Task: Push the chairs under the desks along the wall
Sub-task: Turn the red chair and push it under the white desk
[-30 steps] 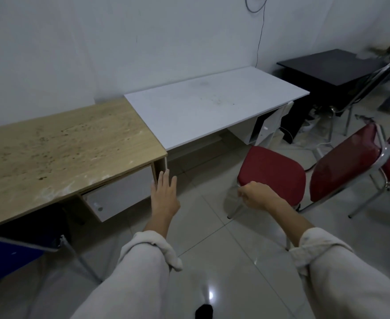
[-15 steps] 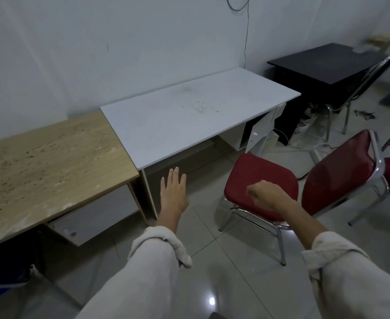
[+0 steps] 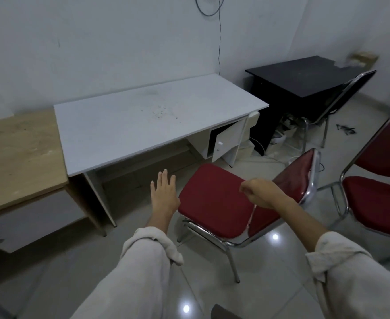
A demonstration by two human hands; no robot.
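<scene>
I see the red chair [image 3: 214,201] standing on the floor just near of the white worktop [image 3: 152,120], not under it, its backrest toward the right. My left hand [image 3: 164,199] hovers flat with fingers spread, empty, beside the seat's left edge. My right hand [image 3: 262,192] is loosely curled above the seat; whether that grip touches the cushion, I cannot tell. A second red chair [image 3: 378,180] sits far right, beyond it a black worktop [image 3: 304,72].

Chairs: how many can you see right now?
3. Red chair by the hands, before the white desk; second red chair at right edge; dark chair at the black desk. More may sit off-frame.
</scene>
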